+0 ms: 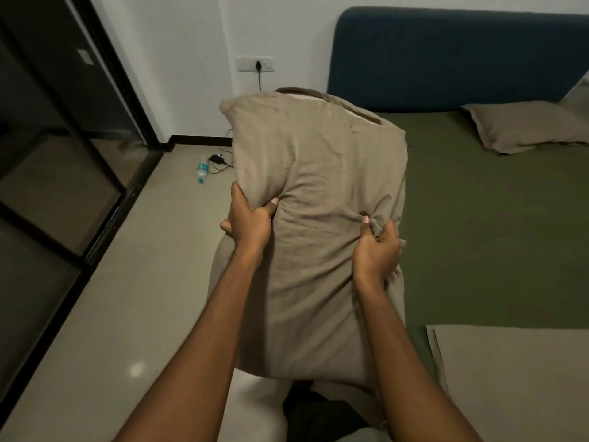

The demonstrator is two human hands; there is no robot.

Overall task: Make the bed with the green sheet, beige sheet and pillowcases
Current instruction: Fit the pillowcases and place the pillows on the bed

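Note:
I hold a pillow in a beige pillowcase upright in front of me, over the bed's left edge. My left hand grips its left side, thumb pressed into the fabric. My right hand pinches a fold of the case on its right side. A strip of white pillow shows at the case's open top end. The green sheet covers the mattress. A second beige-cased pillow lies flat near the headboard. The folded beige sheet lies on the bed's near right part.
A blue padded headboard stands against the white wall. On the tiled floor to the left lie a water bottle and a black charger with a cable running to the wall socket. Dark glass sliding doors line the left side.

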